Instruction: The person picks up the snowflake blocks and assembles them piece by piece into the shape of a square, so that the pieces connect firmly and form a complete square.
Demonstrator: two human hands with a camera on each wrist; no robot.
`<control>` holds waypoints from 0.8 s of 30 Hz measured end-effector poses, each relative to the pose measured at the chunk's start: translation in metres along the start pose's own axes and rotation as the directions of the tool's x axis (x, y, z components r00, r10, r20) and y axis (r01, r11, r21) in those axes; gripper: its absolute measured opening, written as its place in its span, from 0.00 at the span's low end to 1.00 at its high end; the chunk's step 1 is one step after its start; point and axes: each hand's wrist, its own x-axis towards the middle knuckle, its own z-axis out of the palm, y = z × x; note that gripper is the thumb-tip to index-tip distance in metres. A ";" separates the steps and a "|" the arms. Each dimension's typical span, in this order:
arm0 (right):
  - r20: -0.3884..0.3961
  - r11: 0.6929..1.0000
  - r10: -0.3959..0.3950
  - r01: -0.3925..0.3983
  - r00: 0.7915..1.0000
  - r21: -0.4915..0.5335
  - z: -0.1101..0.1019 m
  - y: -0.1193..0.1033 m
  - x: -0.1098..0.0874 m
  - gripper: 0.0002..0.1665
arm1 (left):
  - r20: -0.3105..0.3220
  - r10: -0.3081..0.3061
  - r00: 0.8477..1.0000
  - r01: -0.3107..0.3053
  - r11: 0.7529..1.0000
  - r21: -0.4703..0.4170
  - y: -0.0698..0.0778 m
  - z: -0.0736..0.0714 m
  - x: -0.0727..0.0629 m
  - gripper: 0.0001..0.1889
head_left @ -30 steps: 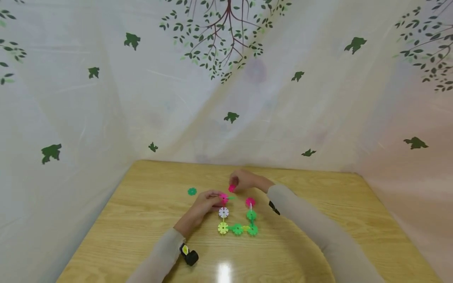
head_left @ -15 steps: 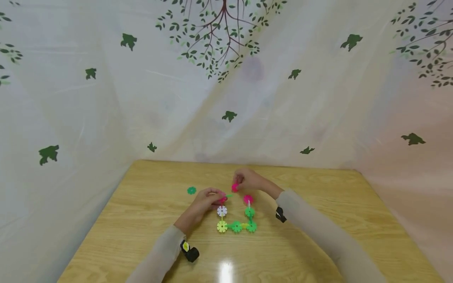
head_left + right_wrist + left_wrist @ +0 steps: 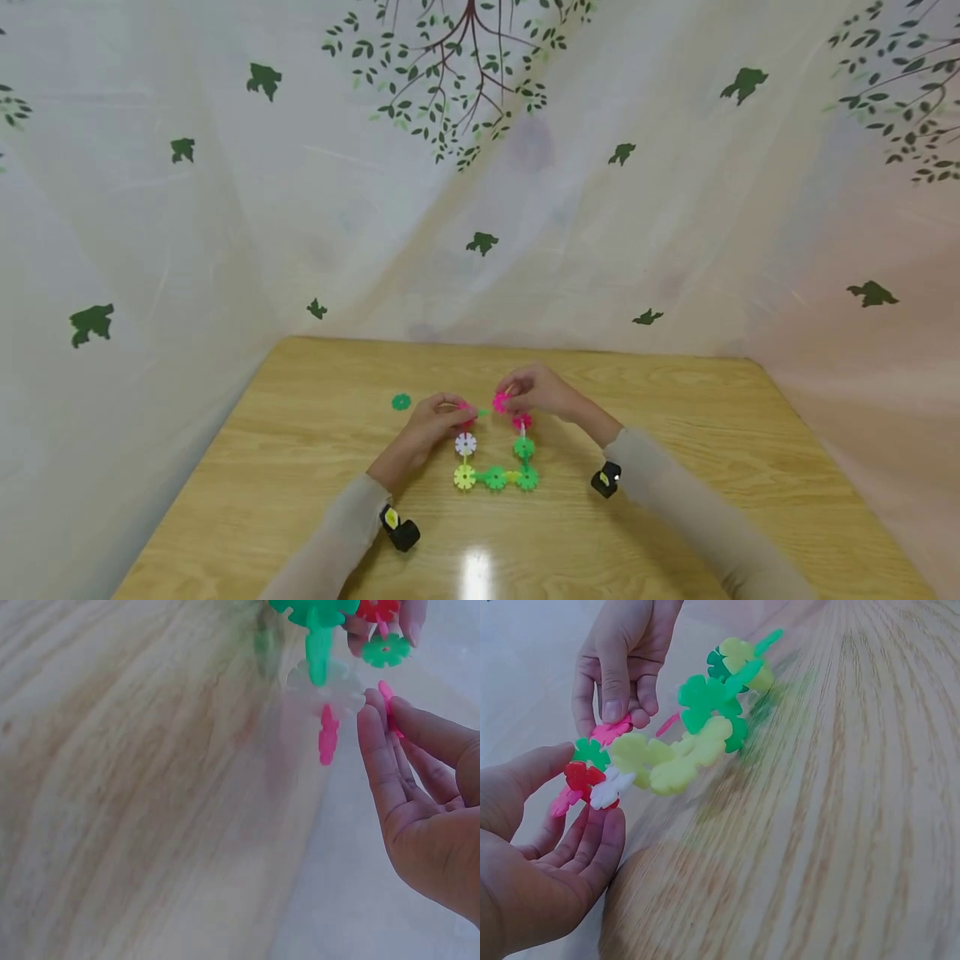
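A U-shaped chain of flower-shaped interlocking discs lies on the table, with a yellow disc (image 3: 465,477) and a white disc (image 3: 465,444) on its left side. My left hand (image 3: 432,427) pinches the chain's left end at a pink disc (image 3: 464,412), its fingers partly covering it. From that end a green disc (image 3: 386,650) sticks out to the right. My right hand (image 3: 543,392) pinches a loose pink disc (image 3: 501,402) between thumb and fingertips, a small gap from the green disc. Just below that hand is the pink disc (image 3: 521,422) on the chain's right end.
A single teal-green disc (image 3: 401,402) lies on the wooden table (image 3: 300,467) left of the left hand. Behind the table hangs a pale cloth (image 3: 390,208) printed with leaves and birds. Each wrist carries a small black camera (image 3: 606,480).
My right hand has moved a little right and turned the loose pink disc to face the head camera. My left hand keeps its hold, its fingers covering more of the pink disc.
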 end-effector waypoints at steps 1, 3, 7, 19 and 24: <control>0.002 1.000 0.000 0.000 1.000 0.008 0.001 0.000 0.000 0.15 | -0.006 0.003 1.000 -0.003 1.000 0.003 0.000 0.000 0.000 0.15; 0.007 1.000 0.004 -0.004 1.000 0.017 0.003 -0.001 -0.002 0.15 | -0.017 0.008 1.000 -0.008 1.000 0.008 0.001 0.000 0.001 0.16; -0.002 1.000 0.024 -0.024 1.000 0.015 0.006 -0.001 -0.003 0.14 | -0.034 0.015 0.999 -0.015 1.000 0.016 0.000 0.000 0.002 0.16; -0.035 0.996 0.025 -0.022 0.999 0.082 0.013 0.003 -0.002 0.13 | -0.048 0.025 0.999 -0.024 1.000 0.002 0.003 0.003 0.000 0.15; -0.017 0.993 0.024 -0.022 1.000 0.113 0.014 0.003 -0.001 0.13 | -0.048 0.028 0.998 -0.028 1.000 -0.001 0.005 0.005 0.000 0.15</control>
